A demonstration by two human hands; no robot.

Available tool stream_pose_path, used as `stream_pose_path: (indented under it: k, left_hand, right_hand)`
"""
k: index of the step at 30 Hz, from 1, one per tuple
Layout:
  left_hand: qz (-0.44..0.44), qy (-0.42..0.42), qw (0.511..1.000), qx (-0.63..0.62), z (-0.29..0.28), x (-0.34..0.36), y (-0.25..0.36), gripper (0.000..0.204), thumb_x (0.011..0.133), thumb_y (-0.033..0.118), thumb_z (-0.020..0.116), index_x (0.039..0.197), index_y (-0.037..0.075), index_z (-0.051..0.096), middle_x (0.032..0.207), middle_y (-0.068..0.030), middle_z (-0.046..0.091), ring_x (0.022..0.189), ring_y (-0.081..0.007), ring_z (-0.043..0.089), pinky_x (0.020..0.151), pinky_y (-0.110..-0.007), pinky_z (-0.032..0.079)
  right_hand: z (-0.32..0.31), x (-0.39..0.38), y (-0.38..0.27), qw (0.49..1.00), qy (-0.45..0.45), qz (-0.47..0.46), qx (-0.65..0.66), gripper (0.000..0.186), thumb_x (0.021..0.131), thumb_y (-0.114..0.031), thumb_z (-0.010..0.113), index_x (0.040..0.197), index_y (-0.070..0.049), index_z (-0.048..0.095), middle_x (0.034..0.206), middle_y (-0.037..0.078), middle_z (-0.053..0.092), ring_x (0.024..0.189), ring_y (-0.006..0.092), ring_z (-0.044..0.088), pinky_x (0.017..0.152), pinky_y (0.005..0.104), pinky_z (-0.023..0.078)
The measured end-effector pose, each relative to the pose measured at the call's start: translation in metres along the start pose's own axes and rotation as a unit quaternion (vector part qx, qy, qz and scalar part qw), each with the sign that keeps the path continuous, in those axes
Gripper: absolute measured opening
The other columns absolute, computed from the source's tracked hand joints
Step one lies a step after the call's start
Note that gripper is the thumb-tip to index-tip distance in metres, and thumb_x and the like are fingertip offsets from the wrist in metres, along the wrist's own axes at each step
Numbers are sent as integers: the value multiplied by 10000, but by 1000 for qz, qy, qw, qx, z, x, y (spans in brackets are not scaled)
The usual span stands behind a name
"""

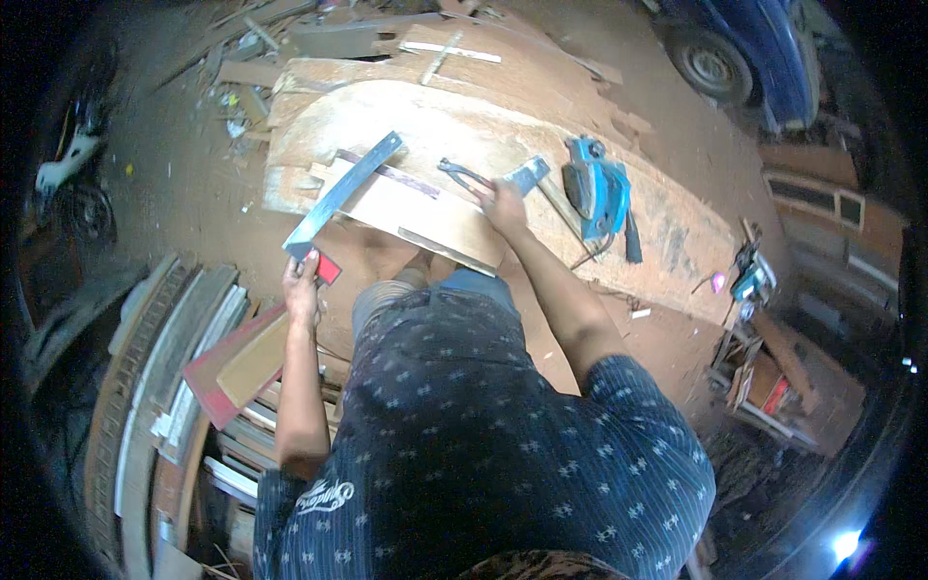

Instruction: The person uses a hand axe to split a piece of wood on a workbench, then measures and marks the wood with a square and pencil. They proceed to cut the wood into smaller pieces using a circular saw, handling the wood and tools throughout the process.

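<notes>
In the head view my left hand point(302, 274) grips the red-handled try square point(340, 198), whose steel blade slants up across a pale board point(419, 215) with a narrow purplish strip point(408, 183) along it. My right hand point(504, 207) is closed on dark metal pincers point(462, 176) at the board's right end. A grey metal piece point(528, 174) lies just beyond that hand, partly hidden by it. To the right, a blue power planer point(597, 193) rests on the worn plywood work surface point(667, 246), beside a wooden stick point(565, 213).
Stacked planks point(155, 367) and a red-edged board point(213, 387) are at lower left. A motorbike point(72, 184) stands at far left, a blue vehicle point(783, 68) at upper right. Wood scraps point(319, 39) lie behind the work surface; a power tool point(749, 280) and more boards point(783, 387) are at right.
</notes>
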State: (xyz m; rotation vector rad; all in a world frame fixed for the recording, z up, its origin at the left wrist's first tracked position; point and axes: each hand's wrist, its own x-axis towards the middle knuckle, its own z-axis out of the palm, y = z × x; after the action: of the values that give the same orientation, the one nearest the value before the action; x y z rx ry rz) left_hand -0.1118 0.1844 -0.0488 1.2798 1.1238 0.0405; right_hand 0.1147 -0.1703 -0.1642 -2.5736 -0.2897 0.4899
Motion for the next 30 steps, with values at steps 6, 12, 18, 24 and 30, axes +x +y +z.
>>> stream_pose_path:
  k: [6, 12, 18, 24, 30]
  left_hand:
    - [-17, 20, 996, 82, -14, -34, 5, 343, 973, 238, 674, 1269, 77, 615, 1146, -22, 663, 994, -127, 625, 849, -321, 500]
    - [11, 44, 998, -40, -10, -36, 9, 284, 970, 223, 683, 1216, 84, 648, 1040, 8, 676, 906, -104, 632, 775, -289, 516]
    - [89, 31, 995, -5, 83, -39, 64, 274, 969, 241, 690, 1183, 82, 628, 1030, 17, 653, 868, -72, 587, 742, -245, 481]
    - [332, -150, 905, 219, 170, -55, 84, 271, 927, 149, 720, 1154, 33, 628, 945, -19, 634, 847, -97, 579, 737, -236, 481]
    - [326, -383, 820, 273, 223, -83, 61, 282, 941, 137, 672, 1180, -14, 667, 1115, -174, 694, 998, -257, 686, 903, -350, 536]
  right_hand:
    - [35, 54, -2, 972, -171, -5, -159, 487, 838, -136, 669, 1291, -16, 537, 1265, 218, 542, 1211, 374, 553, 1023, 480, 478]
    - [-6, 56, -18, 995, -96, 9, -5, 448, 823, -215, 690, 1181, 28, 574, 1151, 215, 599, 1147, 362, 601, 996, 454, 498]
    - [-59, 44, -60, 820, -214, 254, 467, 438, 968, -408, 512, 1049, 12, 609, 780, 128, 629, 418, 220, 507, 356, 374, 413]
    - [-158, -32, -173, 590, -213, 279, 727, 472, 928, -494, 652, 1135, -74, 590, 909, 45, 626, 620, 86, 483, 506, 265, 418]
    - [-117, -39, -87, 646, -78, 250, 717, 244, 905, -296, 697, 918, -66, 618, 749, 36, 583, 600, 164, 545, 509, 341, 468]
